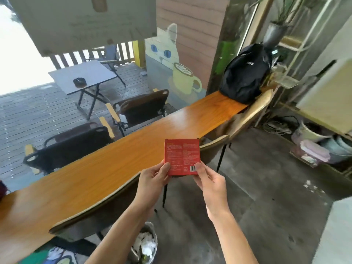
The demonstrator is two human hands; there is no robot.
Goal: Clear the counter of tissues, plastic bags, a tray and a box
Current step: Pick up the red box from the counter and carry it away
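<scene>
Low in the view, a metal bin [145, 242] is standing on the floor, and crumpled white tissues [146, 244] are lying inside it. Above it, both forearms are reaching forward. Left hand [152, 178] and right hand [208, 180] are each pinching one lower corner of the red box [182, 156], thumbs on the printed face and the other fingers behind it. So the box is being held up in the air, over the near edge of the counter [95, 172] and the back of a chair [106, 204], and it is not touching them. It is looking flat, thin and light, probably stiff cardboard, so I judge a corner pinch is enough; one hand could hold it by an edge. Farther along the counter a black backpack [245, 73] is resting at the far end.
</scene>
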